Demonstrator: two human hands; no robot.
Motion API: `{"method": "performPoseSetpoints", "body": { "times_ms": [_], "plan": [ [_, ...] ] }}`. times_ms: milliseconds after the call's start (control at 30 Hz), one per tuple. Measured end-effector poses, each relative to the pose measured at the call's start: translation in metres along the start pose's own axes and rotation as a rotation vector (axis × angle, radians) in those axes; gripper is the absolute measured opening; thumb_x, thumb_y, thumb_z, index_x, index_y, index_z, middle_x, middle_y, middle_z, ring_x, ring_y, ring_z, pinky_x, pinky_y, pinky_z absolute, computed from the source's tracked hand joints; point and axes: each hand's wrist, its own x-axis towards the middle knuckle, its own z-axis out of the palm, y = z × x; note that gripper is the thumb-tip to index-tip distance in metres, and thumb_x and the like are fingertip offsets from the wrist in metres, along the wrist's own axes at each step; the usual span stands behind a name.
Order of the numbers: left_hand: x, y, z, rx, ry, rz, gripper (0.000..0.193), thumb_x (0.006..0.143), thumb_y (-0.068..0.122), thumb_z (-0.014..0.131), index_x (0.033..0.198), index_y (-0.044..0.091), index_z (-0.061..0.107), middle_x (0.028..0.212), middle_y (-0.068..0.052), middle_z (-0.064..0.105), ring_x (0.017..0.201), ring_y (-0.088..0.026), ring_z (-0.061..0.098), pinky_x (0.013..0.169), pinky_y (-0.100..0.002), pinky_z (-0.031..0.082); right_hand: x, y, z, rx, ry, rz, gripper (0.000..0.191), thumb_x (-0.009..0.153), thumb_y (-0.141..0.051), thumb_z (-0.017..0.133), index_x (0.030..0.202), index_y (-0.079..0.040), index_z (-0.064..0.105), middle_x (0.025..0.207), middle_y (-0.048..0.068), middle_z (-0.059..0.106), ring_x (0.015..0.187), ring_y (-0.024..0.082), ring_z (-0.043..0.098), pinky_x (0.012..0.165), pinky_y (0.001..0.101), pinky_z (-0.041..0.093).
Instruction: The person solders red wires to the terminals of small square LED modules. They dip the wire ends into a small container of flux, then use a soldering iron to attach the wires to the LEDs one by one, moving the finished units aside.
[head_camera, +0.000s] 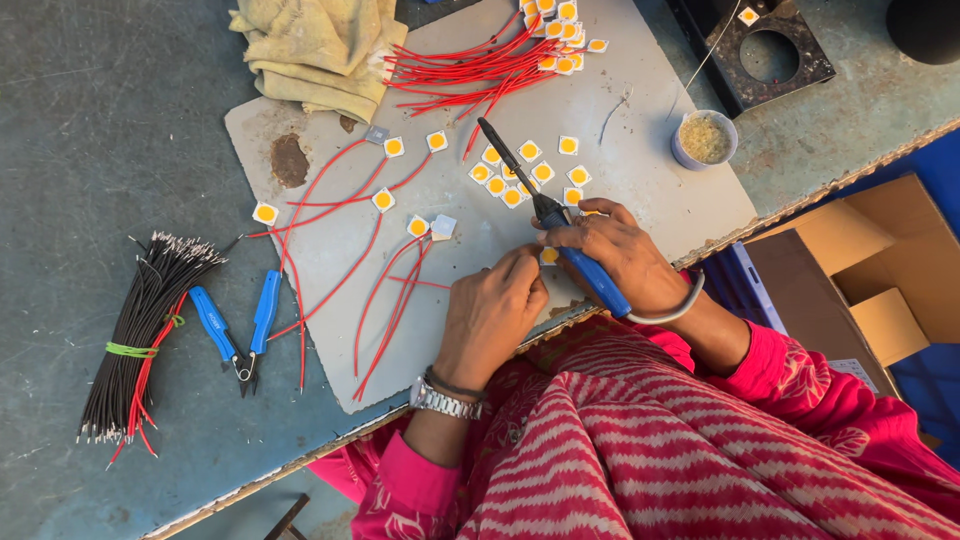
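My right hand (620, 255) grips a blue-handled soldering iron (560, 225), its dark tip pointing up and left over a cluster of small white square chips with yellow centres (525, 170). My left hand (492, 315), with a watch on the wrist, pinches one such chip (549, 256) right beside the right hand, near the grey board's (650, 190) front edge. Thin red wires (385, 290) with chips soldered on their ends lie left of my hands on the board.
A bundle of black and red wires (140, 335) and blue-handled pliers (238, 325) lie at the left. A cloth (315, 50) and loose red wires (470, 70) are at the back. A small cup (704, 138) stands right; a cardboard box (860, 270) sits below the table edge.
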Motion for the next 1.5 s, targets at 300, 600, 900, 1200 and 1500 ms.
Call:
{"method": "performPoseSetpoints", "body": {
  "times_ms": [300,600,900,1200,1500],
  "plan": [
    [0.006,-0.018,-0.003,0.01,-0.138,0.032,0.008,0.091,0.013,0.066,0.091,0.007,0.063,0.09,-0.007,0.071,0.07,-0.031,0.069,0.061,-0.043,0.054,-0.001,0.004,0.004,0.002,0.0,0.001,0.035,0.094,-0.008,0.071,0.126,-0.008,0.059,0.125,0.01,0.072,0.108,0.028,0.071,0.117,0.053,0.042],
    [0.005,-0.019,-0.002,-0.034,-0.063,0.081,0.018,0.09,0.011,0.067,0.107,0.005,0.068,0.103,-0.007,0.073,0.069,-0.029,0.07,0.061,-0.04,0.055,-0.025,0.003,-0.021,0.456,0.269,0.304,0.041,0.104,-0.015,0.067,0.138,0.005,0.056,0.121,0.018,0.072,0.107,0.023,0.074,0.095,0.0347,0.061],
    [0.005,-0.019,0.003,-0.025,-0.101,0.075,0.014,0.088,0.01,0.067,0.1,0.002,0.068,0.115,-0.004,0.074,0.069,-0.028,0.07,0.061,-0.039,0.057,-0.062,0.012,-0.058,0.482,0.586,0.443,0.017,0.1,-0.009,0.071,0.096,0.007,0.067,0.089,0.013,0.071,0.074,0.013,0.066,0.074,0.0222,0.053],
    [0.008,-0.012,0.002,0.019,-0.112,0.07,0.019,0.088,0.008,0.063,0.103,0.002,0.071,0.103,-0.007,0.071,0.068,-0.029,0.069,0.06,-0.04,0.055,-0.039,0.001,-0.055,0.336,0.356,0.468,0.014,0.091,-0.006,0.069,0.086,0.006,0.067,0.081,0.01,0.071,0.072,0.011,0.066,0.071,0.0216,0.052],
    [0.009,-0.011,0.001,0.068,-0.151,0.078,0.018,0.087,0.008,0.063,0.102,0.001,0.072,0.105,-0.008,0.071,0.068,-0.029,0.071,0.06,-0.041,0.056,-0.027,-0.007,-0.059,0.248,0.265,0.383,0.011,0.087,-0.008,0.07,0.086,0.002,0.069,0.074,0.008,0.07,0.061,0.011,0.065,0.061,0.0216,0.049]
  ]
}}
